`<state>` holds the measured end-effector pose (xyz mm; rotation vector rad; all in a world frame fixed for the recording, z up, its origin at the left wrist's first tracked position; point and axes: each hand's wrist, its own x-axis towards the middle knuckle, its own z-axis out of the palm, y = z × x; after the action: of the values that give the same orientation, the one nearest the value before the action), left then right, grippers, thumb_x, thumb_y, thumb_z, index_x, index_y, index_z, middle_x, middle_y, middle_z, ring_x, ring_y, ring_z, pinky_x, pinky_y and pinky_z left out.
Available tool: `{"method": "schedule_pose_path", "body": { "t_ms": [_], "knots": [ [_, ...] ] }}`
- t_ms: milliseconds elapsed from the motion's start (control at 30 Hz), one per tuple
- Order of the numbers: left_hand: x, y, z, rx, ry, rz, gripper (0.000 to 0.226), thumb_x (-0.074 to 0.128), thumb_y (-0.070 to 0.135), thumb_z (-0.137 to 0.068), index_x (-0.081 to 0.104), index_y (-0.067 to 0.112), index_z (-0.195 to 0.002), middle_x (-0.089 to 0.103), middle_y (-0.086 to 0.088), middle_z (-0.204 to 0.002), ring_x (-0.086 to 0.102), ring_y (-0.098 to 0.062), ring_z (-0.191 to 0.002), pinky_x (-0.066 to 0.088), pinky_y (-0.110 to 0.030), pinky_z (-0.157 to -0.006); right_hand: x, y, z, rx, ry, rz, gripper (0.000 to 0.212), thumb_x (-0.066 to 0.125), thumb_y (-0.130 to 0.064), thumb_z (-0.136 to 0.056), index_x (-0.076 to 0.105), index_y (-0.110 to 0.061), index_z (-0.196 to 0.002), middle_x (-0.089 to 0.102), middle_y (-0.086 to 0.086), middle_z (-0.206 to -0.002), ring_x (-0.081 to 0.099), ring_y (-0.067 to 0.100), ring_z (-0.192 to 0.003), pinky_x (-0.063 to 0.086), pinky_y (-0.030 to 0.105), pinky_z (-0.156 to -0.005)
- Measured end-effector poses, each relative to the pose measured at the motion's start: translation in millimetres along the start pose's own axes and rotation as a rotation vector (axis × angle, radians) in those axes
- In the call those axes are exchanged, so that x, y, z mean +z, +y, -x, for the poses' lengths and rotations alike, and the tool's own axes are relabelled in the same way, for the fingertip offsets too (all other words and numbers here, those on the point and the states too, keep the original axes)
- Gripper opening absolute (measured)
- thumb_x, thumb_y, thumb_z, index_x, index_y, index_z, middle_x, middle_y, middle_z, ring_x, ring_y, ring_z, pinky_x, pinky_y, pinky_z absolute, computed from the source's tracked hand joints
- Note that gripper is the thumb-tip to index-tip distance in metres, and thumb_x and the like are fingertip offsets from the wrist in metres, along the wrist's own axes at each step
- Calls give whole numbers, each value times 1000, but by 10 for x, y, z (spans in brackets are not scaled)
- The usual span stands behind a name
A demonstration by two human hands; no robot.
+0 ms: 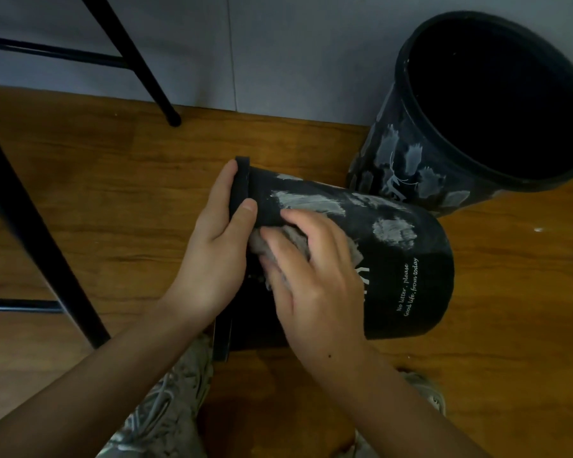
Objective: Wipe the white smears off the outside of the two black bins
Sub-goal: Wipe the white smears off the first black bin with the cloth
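- Shoes [166, 398]: pale, laced, on the wood floor [113, 200] at the bottom edge, under the forearms.
- Right hand [315, 276]: fingers spread and bent, pressing a grey cloth [278, 241] against the side of the near bin; cloth bunched beneath the palm and fingertips.
- Left hand [212, 246]: clamped on the bin's rim [240, 190], thumb laid on the outer wall, fingers hooked over the lip.
- Near bin [394, 276]: black, lying on its side on the floor, mouth to the left, base to the right; white smears [392, 231] along its upper side, white lettering near the base.
- Far bin [411, 166]: black, upright, touching or just beside the near one; many white smears on its wall.
- Black frame legs [139, 64]: at left, against the grey wall [278, 44].
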<state>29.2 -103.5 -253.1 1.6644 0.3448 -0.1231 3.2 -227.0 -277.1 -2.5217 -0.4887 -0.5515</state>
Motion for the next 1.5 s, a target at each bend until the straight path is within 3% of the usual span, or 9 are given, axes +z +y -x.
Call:
{"method": "schedule_pose_path", "body": {
  "t_ms": [100, 200, 333, 533, 700, 867, 1100, 1333, 1500],
  "knots": [
    [-12, -6, -3, -5, -4, 16, 50, 37, 23, -102, 23, 30, -150, 34, 16, -149, 35, 5, -132, 31, -21, -112, 10, -45, 180, -24, -26, -26, 22, 55, -17, -100, 70, -5, -111, 63, 15, -118, 54, 26, -118, 44, 33, -103],
    [-25, -14, -10, -4, -21, 19, 51, 37, 24, -102, 21, 30, -151, 32, 18, -148, 33, 7, -131, 32, -12, -107, -18, -14, 392, -148, -54, -13, 17, 63, -15, -96, 71, -8, -110, 64, 14, -115, 56, 26, -118, 50, 39, -97],
    [-15, -3, -28, -7, -35, 5, 51, 37, 24, -102, 21, 30, -150, 35, 22, -141, 37, 12, -126, 32, -4, -99, -9, 40, 154, -93, 1, -6, 20, 59, -18, -98, 72, -6, -107, 65, 16, -115, 55, 26, -116, 42, 29, -104],
    [-32, -18, -12, -1, -8, 14, 51, 37, 24, -103, 22, 29, -151, 33, 16, -150, 33, 4, -134, 29, -26, -114, 21, -49, 225, -49, -36, -38, 28, 51, -21, -102, 71, -5, -113, 64, 15, -118, 57, 26, -117, 47, 36, -101],
    [-28, -15, 10, -8, -11, 41, 52, 38, 25, -102, 22, 31, -151, 35, 16, -149, 36, 5, -132, 32, -24, -112, -28, 5, 284, -140, -31, 2, 18, 65, -18, -95, 74, -7, -106, 66, 15, -116, 57, 25, -118, 47, 32, -103],
    [-11, -6, 14, -22, -7, 89, 50, 39, 22, -102, 25, 32, -149, 40, 16, -145, 41, 3, -129, 34, -29, -112, 9, -22, 16, 3, 11, -18, 28, 49, -21, -101, 71, -5, -110, 63, 16, -121, 52, 25, -120, 35, 24, -107],
    [-8, 12, -9, -39, -15, 129, 51, 39, 22, -102, 25, 32, -149, 37, 15, -147, 38, 1, -132, 35, -27, -111, -11, 66, 485, -271, -75, 28, 18, 66, -18, -95, 73, -10, -110, 67, 14, -118, 57, 25, -121, 47, 36, -103],
    [4, -32, 32, -25, -8, 124, 51, 39, 20, -102, 25, 31, -150, 42, 13, -145, 43, -1, -130, 36, -32, -111, -33, 54, -49, 46, 4, 2, 26, 55, -23, -96, 71, -8, -109, 62, 13, -120, 52, 22, -117, 40, 25, -98],
    [-5, -59, 41, -1, 18, 112, 50, 41, 20, -101, 28, 32, -148, 43, 36, -125, 46, 16, -116, 42, -10, -97, -160, 278, 176, 121, 35, 60, 27, 54, -23, -97, 70, -7, -112, 62, 13, -122, 55, 24, -117, 45, 29, -97]
  ]
}}
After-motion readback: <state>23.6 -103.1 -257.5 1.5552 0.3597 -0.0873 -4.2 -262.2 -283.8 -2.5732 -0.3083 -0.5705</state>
